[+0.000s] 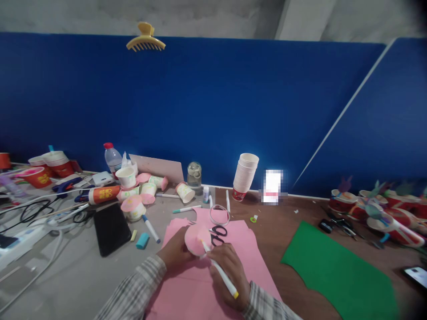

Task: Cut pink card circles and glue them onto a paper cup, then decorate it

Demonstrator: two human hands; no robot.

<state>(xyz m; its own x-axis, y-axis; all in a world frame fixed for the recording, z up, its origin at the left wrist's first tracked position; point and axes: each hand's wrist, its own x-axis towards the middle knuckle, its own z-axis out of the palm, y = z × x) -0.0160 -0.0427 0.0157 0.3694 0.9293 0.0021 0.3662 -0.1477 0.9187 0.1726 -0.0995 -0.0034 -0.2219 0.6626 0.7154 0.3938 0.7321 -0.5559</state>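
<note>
My left hand (175, 250) is closed around a paper cup whose end carries a round pink paper disc (193, 239). In my right hand (230, 271) is a white marker (222, 273) with a yellow end, its tip at the disc's surface. A small yellow mark seems to show beside the tip. Most of the cup is hidden behind the disc and my fingers. Both hands are over large pink paper sheets (247, 249). Black-handled scissors (219, 235) lie on the paper just beyond my right hand, near a roll of clear tape (219, 215).
Left are a black tablet (111, 229), blue marker (151, 229), cables and several pink-trimmed cups (133, 208). A tall cup stack (245, 175) and glass jar (194, 178) stand by the blue partition (213, 102). Green paper (340, 271) and decorated red cups (343, 201) lie right.
</note>
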